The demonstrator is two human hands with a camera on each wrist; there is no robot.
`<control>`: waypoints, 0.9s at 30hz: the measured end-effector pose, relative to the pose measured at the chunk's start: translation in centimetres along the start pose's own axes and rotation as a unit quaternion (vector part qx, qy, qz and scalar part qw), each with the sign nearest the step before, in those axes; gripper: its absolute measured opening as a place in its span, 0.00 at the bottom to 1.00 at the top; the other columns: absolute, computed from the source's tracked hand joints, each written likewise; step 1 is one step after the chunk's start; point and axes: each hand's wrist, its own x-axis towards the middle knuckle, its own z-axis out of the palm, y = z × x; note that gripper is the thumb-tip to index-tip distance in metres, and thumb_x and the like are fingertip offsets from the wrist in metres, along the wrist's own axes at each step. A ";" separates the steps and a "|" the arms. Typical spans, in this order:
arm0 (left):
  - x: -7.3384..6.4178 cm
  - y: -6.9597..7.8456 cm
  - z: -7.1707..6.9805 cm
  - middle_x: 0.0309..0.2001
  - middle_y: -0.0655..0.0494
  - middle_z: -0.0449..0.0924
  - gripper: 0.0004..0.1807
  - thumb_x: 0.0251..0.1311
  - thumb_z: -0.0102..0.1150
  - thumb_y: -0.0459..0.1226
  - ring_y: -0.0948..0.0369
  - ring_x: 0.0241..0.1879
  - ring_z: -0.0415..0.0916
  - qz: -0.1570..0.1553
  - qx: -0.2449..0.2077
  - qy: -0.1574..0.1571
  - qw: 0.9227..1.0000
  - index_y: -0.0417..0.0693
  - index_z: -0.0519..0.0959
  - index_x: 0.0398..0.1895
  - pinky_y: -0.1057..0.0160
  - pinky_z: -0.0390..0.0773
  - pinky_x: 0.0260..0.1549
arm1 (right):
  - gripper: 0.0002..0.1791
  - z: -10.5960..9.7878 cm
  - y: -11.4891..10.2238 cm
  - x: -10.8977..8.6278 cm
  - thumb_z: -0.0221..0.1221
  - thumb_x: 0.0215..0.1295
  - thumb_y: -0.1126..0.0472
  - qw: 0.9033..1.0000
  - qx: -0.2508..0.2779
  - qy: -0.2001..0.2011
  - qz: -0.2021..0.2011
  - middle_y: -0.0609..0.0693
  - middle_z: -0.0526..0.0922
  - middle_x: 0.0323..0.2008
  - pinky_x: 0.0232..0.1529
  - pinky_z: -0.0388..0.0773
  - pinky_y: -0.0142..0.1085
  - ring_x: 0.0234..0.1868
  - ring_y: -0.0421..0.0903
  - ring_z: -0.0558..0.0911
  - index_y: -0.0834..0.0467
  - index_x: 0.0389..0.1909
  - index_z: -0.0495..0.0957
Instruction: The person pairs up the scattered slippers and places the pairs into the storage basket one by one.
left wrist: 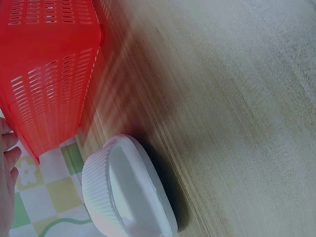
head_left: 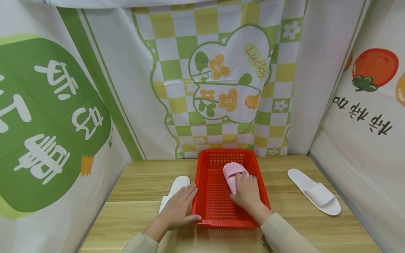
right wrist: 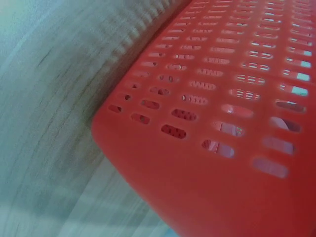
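Inside a red perforated plastic basket, a pink slipper lies toward the right side. My right hand reaches over the basket and grips this slipper around its strap, fingers on top and thumb at its left side. My left hand rests with extended fingers against the basket's left rim. Partly behind that hand lies a white slipper; the left wrist view shows the ribbed strap of this slipper beside the basket wall. Only the basket's outer wall fills the right wrist view, with the right hand hidden.
Another white slipper lies on the wooden table to the right of the basket. Printed cloth curtains hang behind the table and along both sides, and the basket's far end stands close to the back one.
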 end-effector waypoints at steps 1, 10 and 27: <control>0.0 0.0 0.0 0.70 0.39 0.59 0.52 0.62 0.37 0.70 0.48 0.70 0.56 -0.002 0.000 -0.003 1.000 0.33 0.61 0.70 0.53 0.55 0.68 | 0.44 0.0 0.0 0.0 0.72 0.42 0.42 1.000 0.002 -0.002 0.001 0.66 0.75 0.46 0.49 0.70 0.55 0.41 0.63 0.75 0.68 0.54 0.70; 0.0 0.0 0.1 0.70 0.40 0.60 0.51 0.61 0.41 0.68 0.48 0.70 0.56 -0.003 0.003 -0.004 1.000 0.33 0.61 0.70 0.53 0.55 0.68 | 0.47 0.5 0.2 0.1 0.72 0.42 0.40 1.000 0.000 -0.015 0.015 0.67 0.74 0.49 0.49 0.69 0.56 0.41 0.64 0.75 0.68 0.56 0.69; 0.1 0.1 -0.1 0.70 0.39 0.60 0.51 0.59 0.50 0.66 0.46 0.69 0.58 -0.003 -0.012 0.003 1.000 0.32 0.62 0.70 0.52 0.56 0.67 | 0.46 0.6 -0.2 0.1 0.70 0.43 0.40 0.998 -0.013 -0.028 0.049 0.66 0.74 0.45 0.46 0.71 0.56 0.40 0.64 0.75 0.68 0.56 0.70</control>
